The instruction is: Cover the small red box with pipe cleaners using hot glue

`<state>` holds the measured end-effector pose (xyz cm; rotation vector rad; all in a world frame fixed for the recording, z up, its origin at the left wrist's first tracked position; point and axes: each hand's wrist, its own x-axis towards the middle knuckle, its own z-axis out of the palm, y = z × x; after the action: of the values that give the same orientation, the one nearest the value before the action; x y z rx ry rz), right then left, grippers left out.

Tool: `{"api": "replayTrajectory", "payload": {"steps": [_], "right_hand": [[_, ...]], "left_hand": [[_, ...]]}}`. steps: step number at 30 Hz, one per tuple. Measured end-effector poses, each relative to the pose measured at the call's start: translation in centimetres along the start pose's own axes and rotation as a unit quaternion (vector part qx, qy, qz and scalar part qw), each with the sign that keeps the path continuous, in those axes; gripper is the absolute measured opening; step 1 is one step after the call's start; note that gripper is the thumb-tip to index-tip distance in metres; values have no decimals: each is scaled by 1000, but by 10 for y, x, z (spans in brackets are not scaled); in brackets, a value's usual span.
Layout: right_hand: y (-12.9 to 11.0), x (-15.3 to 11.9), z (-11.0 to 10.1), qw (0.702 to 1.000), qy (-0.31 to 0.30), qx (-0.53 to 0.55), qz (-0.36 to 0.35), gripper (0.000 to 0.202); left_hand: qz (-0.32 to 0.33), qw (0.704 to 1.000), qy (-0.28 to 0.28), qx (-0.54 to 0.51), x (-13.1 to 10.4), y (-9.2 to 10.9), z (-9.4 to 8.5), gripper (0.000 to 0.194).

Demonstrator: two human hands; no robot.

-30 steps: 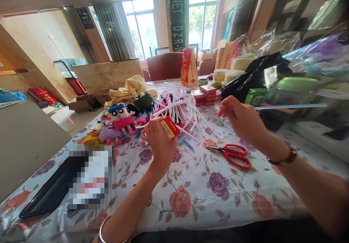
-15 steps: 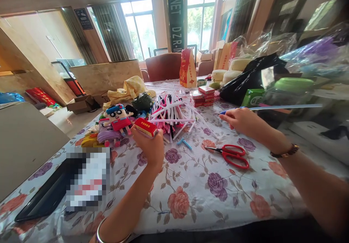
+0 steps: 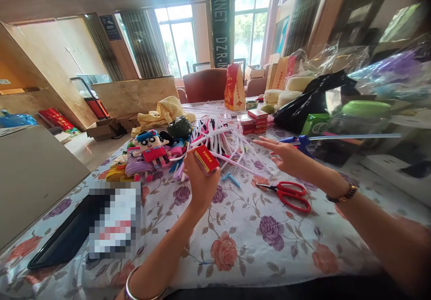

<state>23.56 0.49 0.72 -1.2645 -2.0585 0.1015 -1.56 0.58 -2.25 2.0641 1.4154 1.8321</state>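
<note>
My left hand (image 3: 202,183) is closed around a small red box (image 3: 206,159) with yellow lettering, held above the table in front of a pile of pink, white and black fuzzy sticks (image 3: 218,140). My right hand (image 3: 286,156) has its fingers stretched out and apart. Just behind it is a blue glue gun (image 3: 301,143) with a long clear stick pointing right. Red-handled scissors (image 3: 291,195) lie below my right hand. Between the hands, short light blue pieces (image 3: 231,179) rest on the flowered cloth (image 3: 242,228).
Crocheted dolls (image 3: 151,149) and a dark green basket (image 3: 179,127) stand at the left. Red boxes (image 3: 254,121) are stacked behind my right hand. A dark tray (image 3: 63,232) lies front left; a black bag (image 3: 311,102) and a green-lidded jar (image 3: 365,111) are at the right.
My left hand has moved right with the red box, which is now turned differently. My right hand has opened its fingers and come off the blue glue gun, which shows more fully.
</note>
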Motion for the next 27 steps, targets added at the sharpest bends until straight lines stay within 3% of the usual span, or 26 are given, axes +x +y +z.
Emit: {"api": "replayTrajectory", "payload": {"steps": [4,5,8,12,15,23,27], "right_hand": [[-12,3,7,996,44,42,-62,28],[-17,2,8,996,40,43,-64,30],[-41,-2,8,994,-11,72,-76,47],[-70,-7,9,985,-78,139,-67,36],[-80,-8,11,975,-115,184,-50,36],[-89,-13,14,982,-56,168,-66,30],[-91,-14,16,987,-32,117,-109,34]], "left_hand": [[23,999,-7,22,2,15,-6,49],[44,999,-14,25,2,18,-7,50],[99,993,-54,15,1,25,-8,52],[175,982,-71,1,-2,28,-8,46],[215,975,-59,-2,-3,29,-8,39],[261,965,1,-3,-2,25,-4,39],[269,963,-17,-20,-2,21,-3,46]]}}
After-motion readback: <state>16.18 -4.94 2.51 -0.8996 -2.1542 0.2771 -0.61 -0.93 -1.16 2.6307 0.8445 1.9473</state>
